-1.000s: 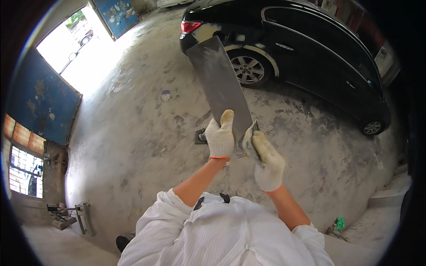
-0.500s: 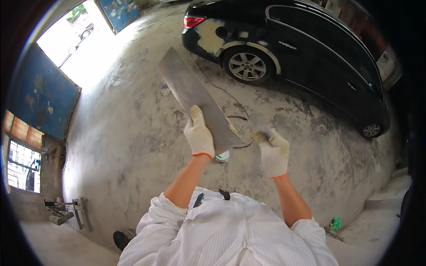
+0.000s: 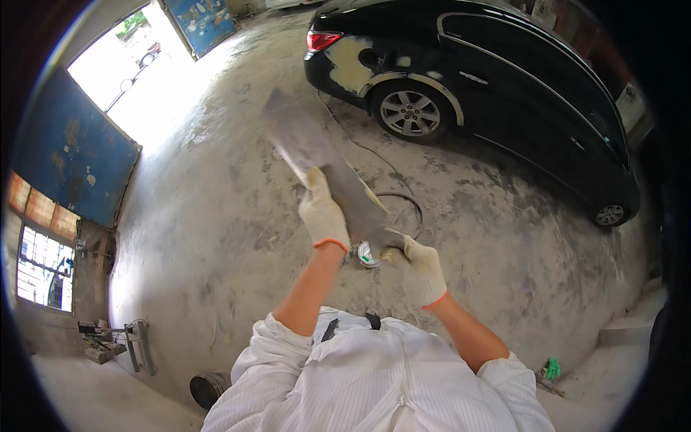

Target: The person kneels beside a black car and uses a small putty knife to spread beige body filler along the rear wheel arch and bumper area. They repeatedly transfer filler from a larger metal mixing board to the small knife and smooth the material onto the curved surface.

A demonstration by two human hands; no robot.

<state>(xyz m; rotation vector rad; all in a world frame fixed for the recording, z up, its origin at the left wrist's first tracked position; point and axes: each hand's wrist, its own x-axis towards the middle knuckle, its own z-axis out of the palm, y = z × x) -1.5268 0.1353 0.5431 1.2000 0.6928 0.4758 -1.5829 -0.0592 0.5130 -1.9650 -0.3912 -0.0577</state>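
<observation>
I hold a long grey sheet-like panel out in front of me, slanting up to the left and blurred at its far end. My left hand, in a white glove with an orange cuff, grips the panel's left edge near the middle. My right hand, gloved the same way, is closed on the panel's lower corner. A small white and green can lies on the concrete floor just below the panel, between my hands.
A black car with a sanded, filler-patched rear quarter stands ahead and to the right. A hose or cable loops on the floor. A blue door and bright doorway lie left; a dark bucket stands near my feet; a small green object lies right.
The panel has swung from pointing up toward the car to slanting up-left, and both hands have shifted down along with it.
</observation>
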